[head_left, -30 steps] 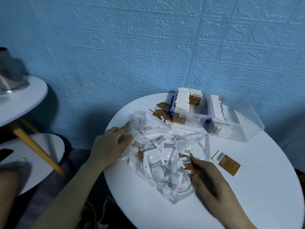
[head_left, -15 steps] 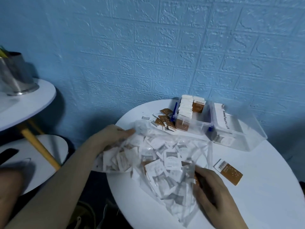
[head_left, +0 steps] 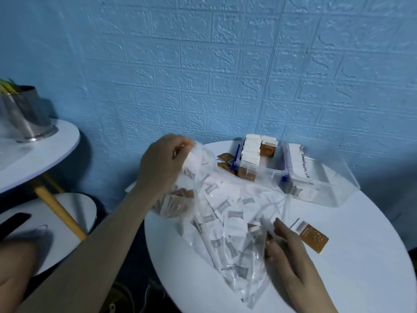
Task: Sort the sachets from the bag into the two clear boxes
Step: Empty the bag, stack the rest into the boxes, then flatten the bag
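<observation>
Bag: the clear plastic bag [head_left: 228,224] is pinched at its upper edge by the left hand [head_left: 162,168] and lifted, so it slopes down from that hand to the table [head_left: 338,279], where its low end lies under the right hand [head_left: 291,251].
Sachets: white sachets [head_left: 234,218] fill the bag between the two hands, with a few brown ones below the left hand and by the right fingertips.
Left hand: fingers are curled on the plastic, held up above the table's near-left rim.
Right hand: fingers lie nearly straight on the bag; whether a sachet is pinched beneath them cannot be told.
Boxes: the two clear boxes [head_left: 261,163] stand beyond the right hand, against the wall, one with upright sachets, the other [head_left: 320,184] with white ones.
Loose sachet: a brown sachet [head_left: 312,234] lies just beside the right hand's outer side.
Risk, spill: with the bag tilted and part of it hanging past the rim below the left hand, sachets may slide out to the floor if the mouth is let open.
Risk, mixing: brown sachets buried among white ones may be missed or put in the wrong box.
Change: compared with half a second ago, the left hand is raised from table level, and the bag is pulled taller.
</observation>
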{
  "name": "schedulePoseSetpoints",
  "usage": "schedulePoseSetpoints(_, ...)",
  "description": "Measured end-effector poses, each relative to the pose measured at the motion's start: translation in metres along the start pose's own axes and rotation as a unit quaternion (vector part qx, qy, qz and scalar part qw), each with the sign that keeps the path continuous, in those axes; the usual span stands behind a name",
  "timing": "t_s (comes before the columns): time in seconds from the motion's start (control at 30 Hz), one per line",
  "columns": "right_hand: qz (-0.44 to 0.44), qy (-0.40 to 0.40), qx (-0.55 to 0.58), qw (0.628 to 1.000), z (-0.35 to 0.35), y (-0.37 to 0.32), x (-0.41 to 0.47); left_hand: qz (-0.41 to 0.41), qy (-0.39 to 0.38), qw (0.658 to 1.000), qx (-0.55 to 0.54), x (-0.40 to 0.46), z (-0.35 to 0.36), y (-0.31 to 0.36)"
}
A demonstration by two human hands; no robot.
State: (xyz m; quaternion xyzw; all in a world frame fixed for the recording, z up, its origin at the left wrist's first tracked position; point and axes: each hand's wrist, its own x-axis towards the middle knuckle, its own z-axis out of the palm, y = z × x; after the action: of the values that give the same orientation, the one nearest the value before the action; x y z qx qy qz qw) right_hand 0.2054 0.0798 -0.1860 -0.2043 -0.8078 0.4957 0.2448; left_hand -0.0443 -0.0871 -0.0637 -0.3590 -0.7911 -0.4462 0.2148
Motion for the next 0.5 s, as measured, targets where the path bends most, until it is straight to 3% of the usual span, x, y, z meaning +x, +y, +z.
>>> schedulePoseSetpoints(0.13,0.012,0.007,0.030,0.999,-0.002,-0.006,-0.001,0.098,0.048,0.994,0.003,0.021,-0.009,0.052)
schedulePoseSetpoints(0.2,0.005,-0.001,0.023,1.000,-0.003,-0.008,-0.001,0.110,0.023,0.994,-0.016,0.027,-0.012,0.065)
schedulePoseSetpoints(0.33,0.011,-0.012,-0.007,1.000,-0.006,-0.013,-0.001,-0.032,-0.139,0.990,-0.014,0.025,-0.014,0.048)
schedulePoseSetpoints(0.5,-0.032,-0.051,-0.153,0.986,-0.005,-0.022,0.001,-0.208,-0.189,0.957,0.071,0.012,-0.005,-0.002)
